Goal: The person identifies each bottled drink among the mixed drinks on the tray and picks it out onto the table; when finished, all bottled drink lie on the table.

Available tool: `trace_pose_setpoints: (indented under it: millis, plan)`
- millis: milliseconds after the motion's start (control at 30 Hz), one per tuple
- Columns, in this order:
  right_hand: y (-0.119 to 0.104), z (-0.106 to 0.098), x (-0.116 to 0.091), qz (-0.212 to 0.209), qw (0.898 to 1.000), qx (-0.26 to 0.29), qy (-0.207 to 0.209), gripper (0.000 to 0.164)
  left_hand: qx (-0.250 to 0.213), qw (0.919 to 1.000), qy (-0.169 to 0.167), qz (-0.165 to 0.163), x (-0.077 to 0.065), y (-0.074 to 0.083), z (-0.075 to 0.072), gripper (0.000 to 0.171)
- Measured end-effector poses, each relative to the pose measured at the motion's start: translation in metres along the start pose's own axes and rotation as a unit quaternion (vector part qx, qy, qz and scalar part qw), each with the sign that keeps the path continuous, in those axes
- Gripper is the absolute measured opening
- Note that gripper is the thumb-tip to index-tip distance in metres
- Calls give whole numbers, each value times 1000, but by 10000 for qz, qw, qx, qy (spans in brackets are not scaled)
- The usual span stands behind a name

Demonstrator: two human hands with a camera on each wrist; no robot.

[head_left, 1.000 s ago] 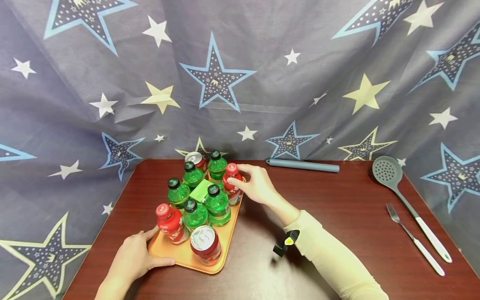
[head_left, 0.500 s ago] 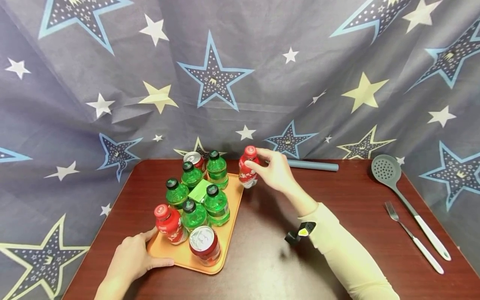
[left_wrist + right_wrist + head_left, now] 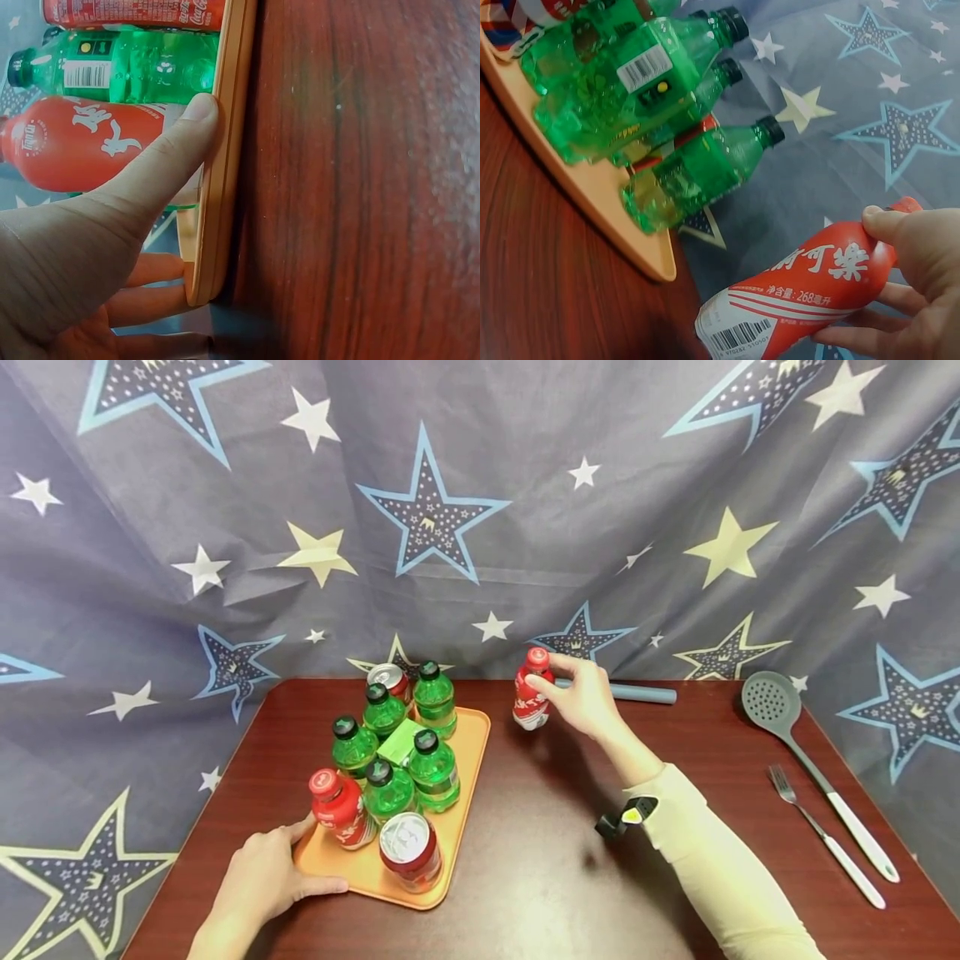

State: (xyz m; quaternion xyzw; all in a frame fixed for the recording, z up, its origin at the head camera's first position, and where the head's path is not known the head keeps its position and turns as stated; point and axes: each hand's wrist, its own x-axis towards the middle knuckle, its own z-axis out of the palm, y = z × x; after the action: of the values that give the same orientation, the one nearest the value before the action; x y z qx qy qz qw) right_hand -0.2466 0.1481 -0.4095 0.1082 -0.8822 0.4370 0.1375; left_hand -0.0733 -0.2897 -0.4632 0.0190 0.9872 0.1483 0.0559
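Note:
In the head view my right hand holds a red cola bottle by its neck and shoulder, to the right of an orange tray. The right wrist view shows the thumb near the top of the bottle, whose white base carries a barcode. My left hand grips the tray's near left corner, thumb along the front rim and fingers at the left side. On the tray stand several green bottles, a second red bottle, and red cans at the front and back.
A light green box sits among the bottles. Behind the right hand lies a grey-blue rod along the table's back edge. A grey slotted skimmer and a fork lie at the right. A star-patterned curtain hangs behind.
My right hand has lifted the red cola bottle from the tray's back right and carried it rightward, past the rim. The left hand has stayed at the tray corner.

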Motion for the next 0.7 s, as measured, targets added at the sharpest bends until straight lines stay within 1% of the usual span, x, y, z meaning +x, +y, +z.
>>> trace_pose_setpoints:
  millis: [167, 267, 700]
  plan:
    - [12, -7, -2, 158, 9998, -114, 92, 45, -4, 10000, 69, 66, -1, -1, 1, 124]
    - [19, -12, -3, 241, 9995, -195, 113, 46, 6, 10000, 56, 61, -1, -1, 1, 123]
    - [41, -29, -8, 346, 9987, -328, 162, 45, 31, 10000, 15, 23, -1, 0, 2, 124]
